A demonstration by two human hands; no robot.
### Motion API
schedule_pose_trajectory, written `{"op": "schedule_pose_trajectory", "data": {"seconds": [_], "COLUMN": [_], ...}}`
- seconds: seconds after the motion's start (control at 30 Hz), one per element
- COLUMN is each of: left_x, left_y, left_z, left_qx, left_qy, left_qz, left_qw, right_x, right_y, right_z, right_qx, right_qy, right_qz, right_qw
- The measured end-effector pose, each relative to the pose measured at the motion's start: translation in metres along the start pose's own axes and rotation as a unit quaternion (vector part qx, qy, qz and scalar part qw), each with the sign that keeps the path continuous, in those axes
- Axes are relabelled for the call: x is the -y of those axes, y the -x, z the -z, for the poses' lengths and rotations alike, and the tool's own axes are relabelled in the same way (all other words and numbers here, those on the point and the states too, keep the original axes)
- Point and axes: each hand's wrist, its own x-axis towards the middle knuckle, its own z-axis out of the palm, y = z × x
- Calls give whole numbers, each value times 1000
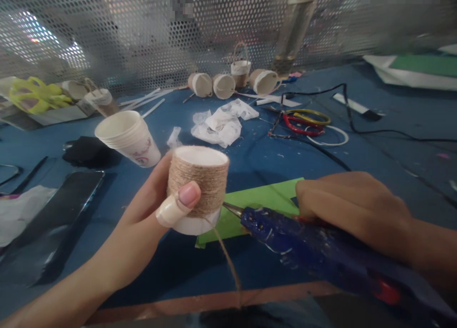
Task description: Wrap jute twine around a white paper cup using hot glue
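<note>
My left hand (153, 213) is closed around a white paper cup (196, 225) wound with brown twine (210, 178), its thumb lying across the front. The winding covers most of the wall and leaves a white band at the bottom. From that band a loose twine end (230, 261) hangs down past the table edge. My right hand (353, 206) grips a blue hot glue gun (296, 242). Its metal nozzle points left, at or very near the right side of the cup. Beneath both lies a green strip (264, 199) on the blue table.
Stacked paper cups (124, 135) lean at left, near a dark phone (57, 223). Crumpled white plastic (224, 123) lies behind the held cup. Several twine-wrapped cups (223, 86) line the perforated metal panel (143, 37). Scissors (303, 123) and a black cable (392, 137) are at right.
</note>
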Motion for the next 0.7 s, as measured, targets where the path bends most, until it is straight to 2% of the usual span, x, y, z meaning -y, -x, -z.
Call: {"op": "schedule_pose_trajectory", "data": {"seconds": [0.17, 0.37, 0.53, 0.7], "left_x": [1, 0, -2, -6], "left_y": [-2, -3, -4, -2], "left_z": [0, 0, 0, 2], "left_qx": [19, 35, 42, 50], "left_qy": [7, 8, -11, -87], "left_qz": [1, 4, 10, -26], "left_qw": [1000, 999, 999, 995], "right_x": [2, 3, 3, 2], "right_y": [3, 2, 3, 2], "right_z": [-1, -7, -7, -3], "right_qx": [-2, -30, -19, -5], "right_qy": [24, -2, 27, 28], "right_qz": [-4, 0, -6, 24], "right_qw": [1000, 1000, 999, 999]}}
